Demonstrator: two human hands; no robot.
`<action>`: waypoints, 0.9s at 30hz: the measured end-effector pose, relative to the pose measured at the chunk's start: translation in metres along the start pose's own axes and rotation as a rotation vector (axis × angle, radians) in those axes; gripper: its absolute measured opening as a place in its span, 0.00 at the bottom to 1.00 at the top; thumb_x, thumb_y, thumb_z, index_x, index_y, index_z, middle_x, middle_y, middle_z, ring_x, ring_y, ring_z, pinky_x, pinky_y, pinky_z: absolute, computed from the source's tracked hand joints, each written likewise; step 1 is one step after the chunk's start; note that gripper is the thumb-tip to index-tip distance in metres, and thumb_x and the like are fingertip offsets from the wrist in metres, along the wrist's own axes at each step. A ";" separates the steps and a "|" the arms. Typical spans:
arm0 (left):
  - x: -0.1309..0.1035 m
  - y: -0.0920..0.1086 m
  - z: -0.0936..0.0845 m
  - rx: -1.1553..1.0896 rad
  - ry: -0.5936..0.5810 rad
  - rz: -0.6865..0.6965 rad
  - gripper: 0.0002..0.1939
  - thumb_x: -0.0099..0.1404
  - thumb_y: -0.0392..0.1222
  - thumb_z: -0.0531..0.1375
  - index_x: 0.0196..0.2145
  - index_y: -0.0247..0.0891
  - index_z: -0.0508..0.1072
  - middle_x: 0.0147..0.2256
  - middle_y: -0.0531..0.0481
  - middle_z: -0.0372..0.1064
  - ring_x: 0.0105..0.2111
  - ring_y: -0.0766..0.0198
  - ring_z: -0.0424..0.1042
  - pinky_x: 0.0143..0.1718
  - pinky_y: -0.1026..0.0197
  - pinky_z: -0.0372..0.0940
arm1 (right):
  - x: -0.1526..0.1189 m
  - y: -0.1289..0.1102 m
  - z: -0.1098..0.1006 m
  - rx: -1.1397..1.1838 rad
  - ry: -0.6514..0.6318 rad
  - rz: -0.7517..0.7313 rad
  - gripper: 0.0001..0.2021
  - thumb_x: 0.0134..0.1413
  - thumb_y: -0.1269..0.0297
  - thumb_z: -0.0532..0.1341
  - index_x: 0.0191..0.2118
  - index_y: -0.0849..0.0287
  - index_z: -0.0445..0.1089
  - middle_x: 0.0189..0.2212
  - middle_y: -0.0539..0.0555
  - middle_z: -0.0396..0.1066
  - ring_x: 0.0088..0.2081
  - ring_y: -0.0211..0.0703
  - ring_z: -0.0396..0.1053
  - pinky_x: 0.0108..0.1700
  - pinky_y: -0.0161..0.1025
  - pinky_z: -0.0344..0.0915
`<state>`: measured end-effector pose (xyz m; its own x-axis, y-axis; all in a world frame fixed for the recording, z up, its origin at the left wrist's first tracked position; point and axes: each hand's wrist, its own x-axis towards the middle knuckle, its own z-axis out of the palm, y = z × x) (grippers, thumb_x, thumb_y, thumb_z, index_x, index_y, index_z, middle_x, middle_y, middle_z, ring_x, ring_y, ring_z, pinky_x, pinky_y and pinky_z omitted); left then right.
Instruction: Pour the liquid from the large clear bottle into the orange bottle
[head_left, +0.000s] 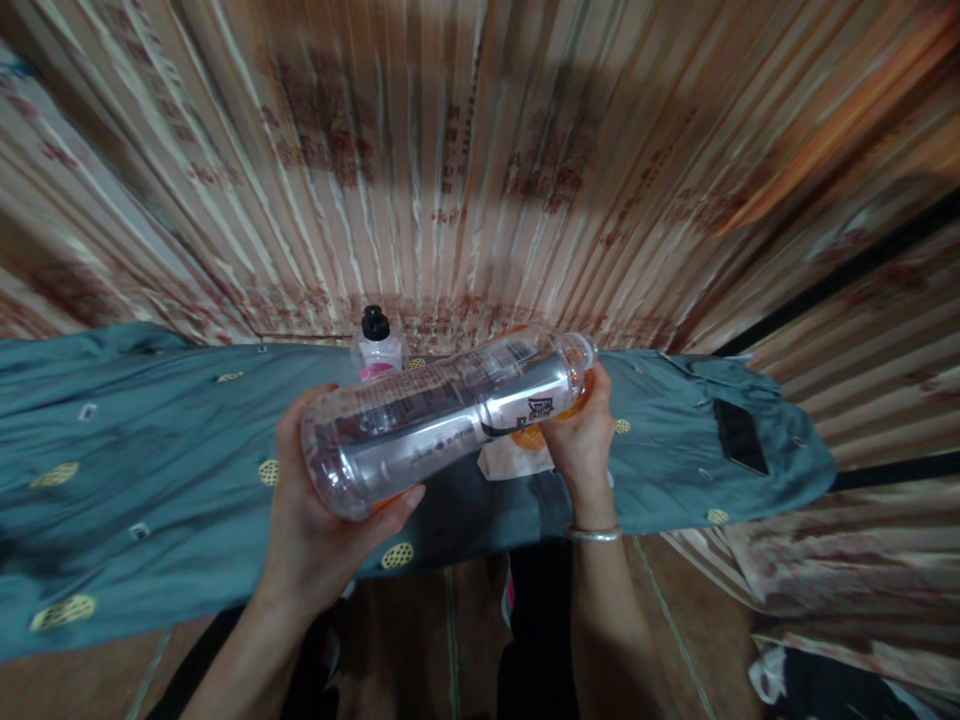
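A large clear plastic bottle [442, 415] with printed lettering lies tilted across the middle, held up in front of me. My left hand [322, 510] is wrapped round its base end. My right hand [585, 430] grips near the neck, its fingers partly hidden behind the bottle; a silver bangle circles that wrist. No cap shows on the mouth. Something orange shows behind and through the neck end, but I cannot make out what it is. Below it a white cloth or paper [510, 462] lies on the covered surface.
A small clear bottle with a black top [376, 340] and pink label stands behind the large one. A dark phone [740, 437] lies at the right on the teal pineapple-print cloth [180, 430]. Patterned curtains [450, 180] hang close behind. A dark bundle [832, 685] is at lower right.
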<state>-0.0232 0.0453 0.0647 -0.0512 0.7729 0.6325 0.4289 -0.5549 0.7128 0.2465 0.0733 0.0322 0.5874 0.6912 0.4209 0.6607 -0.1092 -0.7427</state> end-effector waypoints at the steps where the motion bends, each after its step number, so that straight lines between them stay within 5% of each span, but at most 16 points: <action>1: 0.000 0.000 0.000 0.002 -0.002 0.014 0.40 0.53 0.46 0.74 0.61 0.40 0.67 0.51 0.43 0.74 0.45 0.53 0.80 0.44 0.50 0.79 | 0.000 0.000 0.000 0.002 0.003 0.000 0.39 0.44 0.54 0.69 0.64 0.58 0.65 0.51 0.65 0.82 0.47 0.65 0.82 0.49 0.59 0.79; 22: -0.002 -0.006 0.001 0.023 0.018 0.023 0.42 0.53 0.53 0.73 0.62 0.43 0.67 0.53 0.44 0.73 0.47 0.53 0.79 0.45 0.49 0.79 | 0.000 0.001 0.000 0.002 0.006 -0.002 0.40 0.43 0.55 0.69 0.64 0.57 0.65 0.49 0.63 0.82 0.47 0.63 0.82 0.49 0.57 0.79; 27: 0.001 -0.003 -0.005 0.030 -0.003 -0.028 0.41 0.51 0.44 0.75 0.61 0.44 0.66 0.52 0.45 0.74 0.45 0.50 0.80 0.45 0.46 0.79 | 0.000 0.000 0.000 -0.010 0.010 -0.002 0.40 0.42 0.56 0.70 0.64 0.58 0.65 0.50 0.65 0.82 0.47 0.66 0.82 0.48 0.58 0.79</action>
<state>-0.0288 0.0466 0.0646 -0.0606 0.7891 0.6112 0.4538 -0.5237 0.7210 0.2467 0.0730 0.0318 0.5910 0.6839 0.4278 0.6663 -0.1149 -0.7368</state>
